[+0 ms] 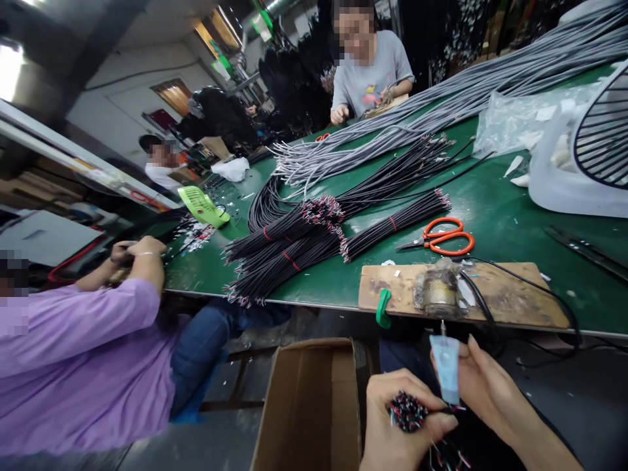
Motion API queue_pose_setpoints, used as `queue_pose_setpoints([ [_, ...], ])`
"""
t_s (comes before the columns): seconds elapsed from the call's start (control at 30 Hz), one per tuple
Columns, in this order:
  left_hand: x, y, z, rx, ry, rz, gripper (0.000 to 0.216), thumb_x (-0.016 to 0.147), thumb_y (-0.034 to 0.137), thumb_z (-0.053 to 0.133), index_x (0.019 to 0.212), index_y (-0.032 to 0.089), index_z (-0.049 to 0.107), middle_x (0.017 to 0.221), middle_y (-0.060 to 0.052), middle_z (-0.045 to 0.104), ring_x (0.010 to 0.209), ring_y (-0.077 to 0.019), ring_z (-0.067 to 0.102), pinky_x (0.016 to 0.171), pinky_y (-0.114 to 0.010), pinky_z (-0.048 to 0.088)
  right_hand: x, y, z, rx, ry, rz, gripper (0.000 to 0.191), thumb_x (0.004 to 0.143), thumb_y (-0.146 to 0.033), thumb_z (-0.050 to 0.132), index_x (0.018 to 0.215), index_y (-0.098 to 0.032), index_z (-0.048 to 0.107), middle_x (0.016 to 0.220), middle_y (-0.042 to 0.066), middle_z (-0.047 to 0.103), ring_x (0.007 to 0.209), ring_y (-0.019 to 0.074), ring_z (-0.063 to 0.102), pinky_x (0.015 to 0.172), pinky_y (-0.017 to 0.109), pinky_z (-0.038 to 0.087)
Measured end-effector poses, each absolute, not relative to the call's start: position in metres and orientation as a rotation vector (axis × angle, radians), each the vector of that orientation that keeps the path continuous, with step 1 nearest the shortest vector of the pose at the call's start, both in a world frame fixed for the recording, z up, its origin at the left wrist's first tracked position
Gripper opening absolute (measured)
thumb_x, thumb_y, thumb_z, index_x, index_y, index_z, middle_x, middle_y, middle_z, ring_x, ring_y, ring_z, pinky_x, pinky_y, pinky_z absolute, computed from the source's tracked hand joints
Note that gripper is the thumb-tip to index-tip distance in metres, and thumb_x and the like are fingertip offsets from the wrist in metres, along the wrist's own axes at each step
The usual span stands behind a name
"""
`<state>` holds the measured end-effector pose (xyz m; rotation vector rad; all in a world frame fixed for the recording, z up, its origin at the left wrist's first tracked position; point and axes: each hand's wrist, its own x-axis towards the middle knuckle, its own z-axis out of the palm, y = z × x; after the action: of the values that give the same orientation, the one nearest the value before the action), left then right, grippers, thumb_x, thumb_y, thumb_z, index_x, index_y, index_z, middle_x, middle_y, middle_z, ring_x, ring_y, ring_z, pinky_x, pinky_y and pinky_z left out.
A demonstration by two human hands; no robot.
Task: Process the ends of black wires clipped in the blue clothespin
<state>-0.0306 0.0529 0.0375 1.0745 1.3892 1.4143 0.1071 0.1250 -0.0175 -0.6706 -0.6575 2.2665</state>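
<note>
In the head view my left hand (387, 425) is closed around a bundle of thin black cables (408, 412) with red, white and blue-green wire ends. Its thumb and forefinger meet by the narrow lower end of a pale blue cone-shaped piece (445, 369). That piece sits at the metal shaft (443, 327) of a small, dirty motor (440, 293). My right hand (490, 389) cups around the blue piece, thumb raised and apart, fingers partly hidden behind it; whether it touches the piece is unclear. More cable ends (449, 454) hang below my left hand.
The motor is on a wooden board (520, 294) with a green clamp (383, 309). Orange-handled scissors (449, 237), tied black cable bundles (275, 261), grey cables (392, 127) and a white fan (564, 157) lie on the green table (505, 229). A cardboard box (309, 405) stands below. Co-workers sit around.
</note>
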Motion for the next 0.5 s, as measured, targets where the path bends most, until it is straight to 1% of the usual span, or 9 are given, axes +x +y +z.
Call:
queue_pose_setpoints([
  [0.07,-0.031,0.05,0.037,1.08,1.418,1.404,0.012,0.059,0.022,0.087,0.063,0.017,0.077,0.059,-0.006,0.072,0.054,-0.0159,0.062,0.057,-0.025,0.044,0.116,0.125,-0.027,-0.721,-0.745,2.205,0.044,0.089,-0.057,0.05,0.086,-0.02,0.073,0.069,0.003,0.059,0.065,0.0171,0.051,0.059,0.029,0.043],
  [0.17,-0.031,0.042,0.031,1.069,1.465,1.297,0.017,0.062,0.029,0.086,0.061,0.015,0.076,0.058,-0.007,0.072,0.055,-0.0171,0.062,0.058,-0.027,0.044,0.129,0.12,-0.036,-0.87,-1.013,2.073,0.027,0.089,-0.045,0.057,0.09,-0.022,0.07,0.077,0.002,0.061,0.075,0.0179,0.055,0.069,0.03,0.045],
  [0.23,-0.03,0.036,0.023,0.94,1.479,1.204,0.026,0.066,0.038,0.082,0.061,0.014,0.073,0.057,-0.007,0.07,0.052,-0.0156,0.06,0.055,-0.026,0.043,0.134,0.116,-0.036,-0.936,-1.266,1.97,0.019,0.089,-0.039,0.061,0.085,-0.022,0.069,0.078,0.002,0.061,0.076,0.0176,0.055,0.072,0.029,0.045],
  [0.3,-0.026,0.031,0.014,0.75,1.472,1.138,0.035,0.069,0.047,0.078,0.064,0.014,0.068,0.057,-0.004,0.067,0.05,-0.0134,0.056,0.054,-0.025,0.042,0.134,0.112,-0.029,-0.921,-1.49,1.852,0.018,0.088,-0.036,0.062,0.077,-0.022,0.068,0.077,0.001,0.06,0.075,0.0177,0.056,0.072,0.028,0.045],
  [0.33,-0.023,0.03,0.01,0.68,1.48,1.121,0.037,0.067,0.048,0.079,0.066,0.014,0.066,0.058,-0.002,0.065,0.051,-0.0125,0.055,0.054,-0.025,0.042,0.133,0.111,-0.024,-0.887,-1.583,1.797,0.017,0.086,-0.035,0.064,0.075,-0.022,0.067,0.077,0.001,0.06,0.076,0.0185,0.056,0.072,0.028,0.045],
  [0.37,-0.021,0.03,0.007,0.642,1.499,1.108,0.038,0.063,0.047,0.082,0.065,0.014,0.064,0.059,-0.001,0.062,0.053,-0.0117,0.053,0.055,-0.024,0.042,0.131,0.109,-0.018,-0.845,-1.669,1.744,0.015,0.085,-0.033,0.067,0.075,-0.022,0.068,0.078,0.002,0.061,0.08,0.0197,0.057,0.074,0.028,0.045],
  [0.43,-0.016,0.033,0.003,0.658,1.511,1.07,0.04,0.055,0.04,0.087,0.058,0.014,0.058,0.056,0.003,0.053,0.054,-0.0101,0.047,0.054,-0.022,0.039,0.127,0.108,-0.008,-0.814,-1.808,1.628,0.01,0.082,-0.029,0.07,0.076,-0.022,0.067,0.08,0.002,0.063,0.088,0.0219,0.058,0.078,0.028,0.045],
  [0.5,-0.014,0.036,0.002,0.709,1.496,1.06,0.04,0.051,0.035,0.09,0.056,0.014,0.056,0.056,0.004,0.049,0.055,-0.0101,0.044,0.054,-0.022,0.039,0.124,0.108,-0.001,-0.825,-1.884,1.522,0.01,0.085,-0.026,0.066,0.076,-0.022,0.065,0.081,0.003,0.064,0.09,0.0216,0.058,0.081,0.029,0.044],
])
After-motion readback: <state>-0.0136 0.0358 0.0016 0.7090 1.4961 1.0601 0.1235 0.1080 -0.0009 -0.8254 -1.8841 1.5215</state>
